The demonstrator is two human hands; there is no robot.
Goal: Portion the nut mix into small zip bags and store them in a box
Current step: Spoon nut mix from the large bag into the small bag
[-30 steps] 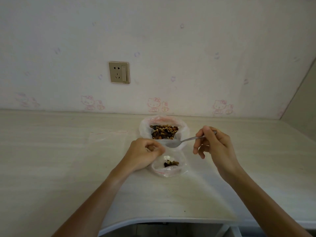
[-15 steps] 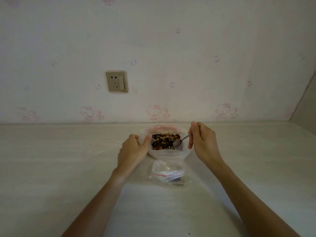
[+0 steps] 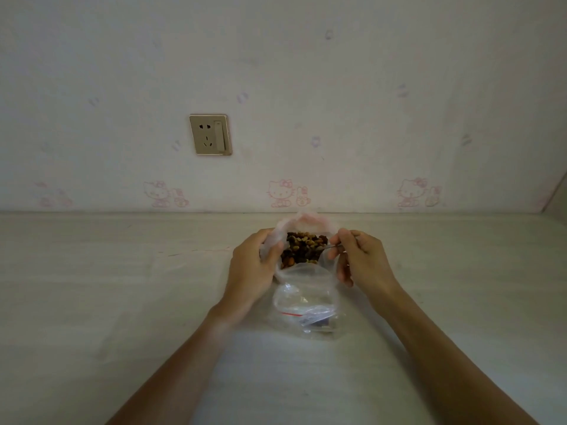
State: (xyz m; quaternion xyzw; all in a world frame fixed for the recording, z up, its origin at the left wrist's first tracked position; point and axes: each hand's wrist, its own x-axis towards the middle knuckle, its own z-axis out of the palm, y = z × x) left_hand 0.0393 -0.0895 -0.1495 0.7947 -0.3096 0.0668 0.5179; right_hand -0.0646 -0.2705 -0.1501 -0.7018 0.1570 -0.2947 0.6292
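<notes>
A large clear bag stands open on the pale table, filled with brown nut mix. My left hand grips the bag's left rim. My right hand pinches a metal spoon whose bowl dips into the nuts at the bag's right side. In front of the big bag lies a small zip bag with a red line and a few dark nuts at its lower right. No box is in view.
Several flat empty zip bags lie faintly on the table left of my left hand. A wall with a socket rises straight behind the table. A side wall closes the far right corner.
My left hand let go of the small zip bag and took the big bag's rim. My right hand carried the spoon from over the small bag into the nuts. The small bag has slumped flat.
</notes>
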